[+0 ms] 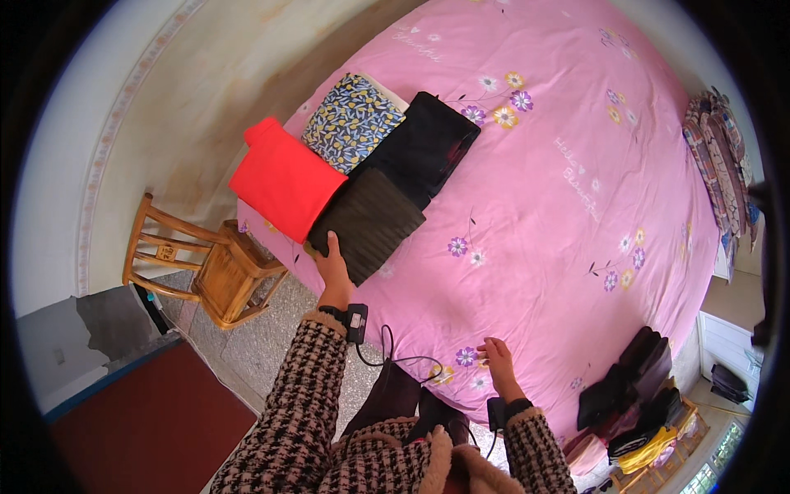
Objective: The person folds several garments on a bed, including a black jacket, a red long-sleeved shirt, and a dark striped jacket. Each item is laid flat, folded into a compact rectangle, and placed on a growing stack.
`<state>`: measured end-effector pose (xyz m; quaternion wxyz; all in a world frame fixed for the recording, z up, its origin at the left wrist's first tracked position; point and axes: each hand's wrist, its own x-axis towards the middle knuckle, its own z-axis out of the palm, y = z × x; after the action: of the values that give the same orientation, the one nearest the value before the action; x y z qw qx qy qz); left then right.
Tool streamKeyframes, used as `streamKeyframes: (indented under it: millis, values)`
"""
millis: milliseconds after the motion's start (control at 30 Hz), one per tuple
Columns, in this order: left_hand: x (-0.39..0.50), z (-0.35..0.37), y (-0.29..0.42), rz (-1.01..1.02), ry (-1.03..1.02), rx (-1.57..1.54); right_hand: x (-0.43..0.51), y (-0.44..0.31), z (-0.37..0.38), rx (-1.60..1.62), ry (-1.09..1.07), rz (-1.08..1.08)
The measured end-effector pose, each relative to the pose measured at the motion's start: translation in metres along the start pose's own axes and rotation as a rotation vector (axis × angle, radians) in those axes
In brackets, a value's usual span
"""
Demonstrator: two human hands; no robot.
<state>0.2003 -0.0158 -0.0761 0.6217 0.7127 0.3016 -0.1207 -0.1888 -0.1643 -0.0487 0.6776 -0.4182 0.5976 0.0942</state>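
On a pink flowered bedspread [531,247] lie several folded cloths side by side: a red one [287,179], a blue, white and yellow patterned one [352,120], a black one [419,142] and a dark olive-brown ribbed one [370,225]. My left hand [335,265] is at the near left corner of the ribbed cloth, its thumb on top; the other fingers are mostly hidden, so I cannot tell whether they grip it. Over the bed's near edge is my right hand [498,361], empty, with its fingers loosely bent and apart.
A wooden chair [228,272] stands left of the bed by the wall. Dark and yellow clothes [648,451] are heaped on wooden furniture at the lower right. Folded patterned textiles [716,160] are stacked at the far right. Black cables [401,358] hang by my left wrist.
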Motion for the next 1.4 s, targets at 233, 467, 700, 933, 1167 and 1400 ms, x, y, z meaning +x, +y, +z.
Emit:
streamKeyframes:
  millis: [233,467,700,933,1167,1400]
  values:
    - [0.03,0.002,0.003,0.246,-0.111,0.075,-0.001,0.001,0.03,-0.003,-0.086,-0.048]
    - [0.019,-0.011,-0.022,0.028,-0.006,-0.127,-0.009,-0.002,0.03,-0.018,-0.093,-0.016]
    - [-0.021,-0.002,0.008,0.926,0.127,0.739,-0.005,0.001,0.024,-0.03,-0.039,-0.01]
    - [-0.01,0.047,0.031,1.26,-0.511,1.459,-0.002,0.003,0.023,0.005,-0.046,-0.019]
    - [0.06,0.042,0.012,1.449,-0.426,1.556,0.026,0.067,0.035,0.002,0.002,-0.051]
    - [0.11,0.032,-0.01,1.518,-0.42,1.595,0.02,0.082,0.034,0.107,0.038,-0.168]
